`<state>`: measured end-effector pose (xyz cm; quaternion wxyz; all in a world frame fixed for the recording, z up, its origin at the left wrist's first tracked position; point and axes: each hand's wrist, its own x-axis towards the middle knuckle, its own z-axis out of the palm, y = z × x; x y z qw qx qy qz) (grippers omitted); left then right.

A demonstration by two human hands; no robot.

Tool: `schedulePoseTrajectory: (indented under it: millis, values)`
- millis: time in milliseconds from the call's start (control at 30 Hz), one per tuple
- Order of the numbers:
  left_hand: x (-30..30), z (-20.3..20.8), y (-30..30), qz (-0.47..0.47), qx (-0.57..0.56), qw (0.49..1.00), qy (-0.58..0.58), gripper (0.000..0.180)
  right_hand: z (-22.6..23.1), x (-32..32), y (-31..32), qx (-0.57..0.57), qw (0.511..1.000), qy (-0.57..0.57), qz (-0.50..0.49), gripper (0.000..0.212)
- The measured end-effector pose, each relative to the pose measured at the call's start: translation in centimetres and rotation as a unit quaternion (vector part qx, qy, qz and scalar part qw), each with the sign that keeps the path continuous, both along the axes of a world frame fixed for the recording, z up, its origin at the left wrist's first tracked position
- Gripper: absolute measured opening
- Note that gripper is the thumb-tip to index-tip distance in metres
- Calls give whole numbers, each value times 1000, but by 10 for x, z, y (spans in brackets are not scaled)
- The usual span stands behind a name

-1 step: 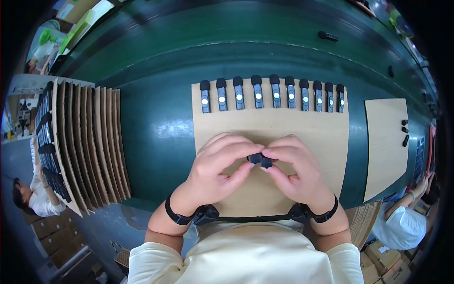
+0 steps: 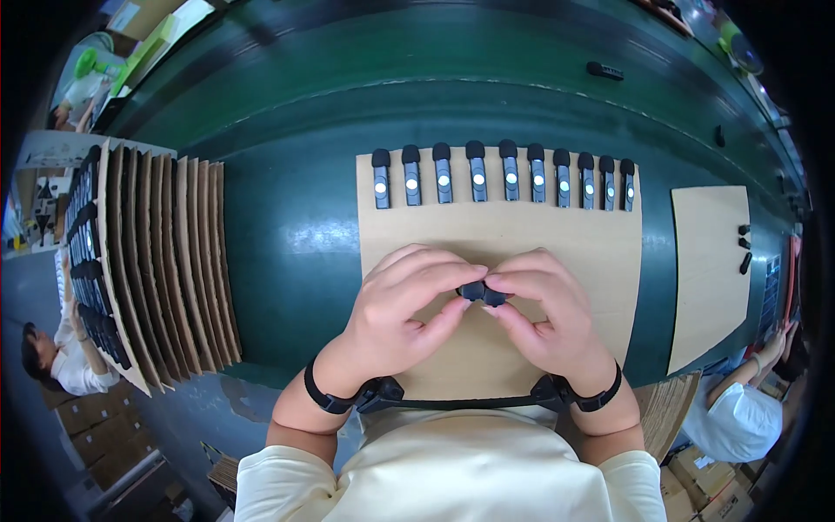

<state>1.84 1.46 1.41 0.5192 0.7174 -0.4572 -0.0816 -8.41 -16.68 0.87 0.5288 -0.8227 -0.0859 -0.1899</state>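
Note:
Over a cardboard sheet (image 2: 496, 235), my left hand (image 2: 400, 300) and my right hand (image 2: 550, 300) meet, thumbs and forefingers closed in a pinch. Between the left fingertips is a black foam windscreen (image 2: 471, 291). A second black foam windscreen (image 2: 495, 297) touches it, pinched by my right hand. Whatever they are fitted on is hidden by my fingers. Beyond my hands, along the sheet's far edge, several small clip-on microphones (image 2: 478, 181) lie in a row. Each has a grey body, a bright round spot and a black foam tip pointing away from me.
Upright cardboard sheets (image 2: 178, 270) stand at left, the outermost bearing black-tipped microphones. Another cardboard sheet (image 2: 709, 270) at right carries small black pieces (image 2: 744, 244). A lone microphone (image 2: 604, 70) lies far on the green table (image 2: 304, 200). One person (image 2: 74, 357) is at left, another (image 2: 739, 409) at right.
The right-hand windscreen has shifted slightly up and to the right against the left one. My hands stay nearly in place, and the whole view has moved a little.

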Motion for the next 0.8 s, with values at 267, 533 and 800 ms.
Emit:
schedulePoseTrajectory:
  millis: [267, 533, 800]
  values:
    - [9, 16, 24, 71, 61, 987, -129, 31, 19, 10, 9, -58, 996, 60, -16, 31]
    - [17, 1, 50, 120, 141, 941, -284, 29, 9, 37, 35, -175, 984, 5, -8, 29]
    - [11, -13, 59, 74, 197, 948, -238, 30, -5, 35, 47, -302, 952, 49, 30, 30]
